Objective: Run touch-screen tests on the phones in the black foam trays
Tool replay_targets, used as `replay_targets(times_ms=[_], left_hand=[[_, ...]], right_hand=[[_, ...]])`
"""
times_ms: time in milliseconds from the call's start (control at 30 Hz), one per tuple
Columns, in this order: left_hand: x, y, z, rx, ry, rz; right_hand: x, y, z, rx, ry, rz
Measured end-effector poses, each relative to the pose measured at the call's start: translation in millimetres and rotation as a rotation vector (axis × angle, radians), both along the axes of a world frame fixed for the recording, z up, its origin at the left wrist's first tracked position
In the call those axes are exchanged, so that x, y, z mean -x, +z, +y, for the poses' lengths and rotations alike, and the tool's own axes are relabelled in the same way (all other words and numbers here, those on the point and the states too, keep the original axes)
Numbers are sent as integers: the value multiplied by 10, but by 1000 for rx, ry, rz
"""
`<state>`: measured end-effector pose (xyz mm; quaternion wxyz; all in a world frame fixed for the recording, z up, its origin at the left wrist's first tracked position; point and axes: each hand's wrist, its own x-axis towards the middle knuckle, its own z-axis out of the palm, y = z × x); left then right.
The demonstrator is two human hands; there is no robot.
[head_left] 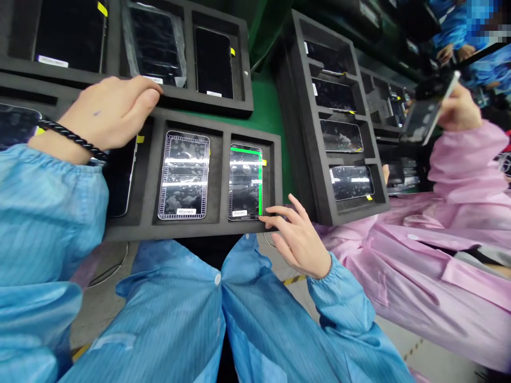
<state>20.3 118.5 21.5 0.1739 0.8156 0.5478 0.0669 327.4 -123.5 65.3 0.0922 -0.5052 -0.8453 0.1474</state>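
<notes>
My right hand [301, 239] is open, fingers spread. Its fingertips reach over the front wall of a black foam tray [191, 231] to the lower right corner of a phone-sized screen [244, 183] lit with a green line along its top and right edges. Left of that, in its own pocket, lies a second screen [183, 178] with a dashed white border. My left hand [114, 109] is over the tray's far edge, thumb and fingers pressed together; the fingertips' underside is hidden. Below it a dark screen [121, 183] is partly covered by my wrist and sleeve.
Behind stands another foam tray [239, 103] holding dark screens, one in clear wrapping [155, 45]. To the right is a stack of foam trays [337, 215] with several screens. A co-worker in pink [463, 159] holds a device [425, 114] there. Green table surface [266, 101] shows between trays.
</notes>
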Motion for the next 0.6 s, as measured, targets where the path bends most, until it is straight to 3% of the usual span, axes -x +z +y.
replay_targets(times_ms=[167,367,600], left_hand=[[19,-28,17,-22,-18,-25],[20,-38,18,-31,-16,-22],[31,-56,33,28,0,-27]], right_hand=[[-42,-96,143,-4,142,71],[135,-247,243,32,228,139],[206,-277,387,20,298,142]])
